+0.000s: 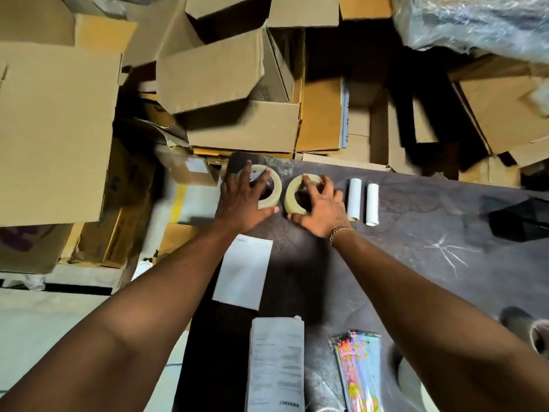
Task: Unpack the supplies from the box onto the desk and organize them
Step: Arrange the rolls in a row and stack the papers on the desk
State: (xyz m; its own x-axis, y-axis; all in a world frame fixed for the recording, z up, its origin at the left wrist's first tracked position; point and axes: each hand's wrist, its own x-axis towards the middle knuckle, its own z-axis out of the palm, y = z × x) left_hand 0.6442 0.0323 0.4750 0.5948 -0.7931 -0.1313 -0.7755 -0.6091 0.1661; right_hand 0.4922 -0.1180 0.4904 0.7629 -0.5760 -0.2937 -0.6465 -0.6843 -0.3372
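Two beige tape rolls lie flat side by side at the far edge of the dark desk (416, 257). My left hand (245, 200) rests spread over the left tape roll (274, 190), fingers across its hole. My right hand (319, 208) covers the right tape roll (292, 193), fingers curled into its core. Right of them lie two white tubes (355, 197) (372, 203), parallel. Nearer me are a white paper sheet (246, 270), a printed grey packet (276, 364) and a clear pack of colourful items (358, 370).
Open and stacked cardboard boxes (225, 81) crowd the floor beyond the desk and to the left (53, 129). A plastic-wrapped bundle (475, 22) lies at top right. A dark object (517, 218) sits at the desk's right edge.
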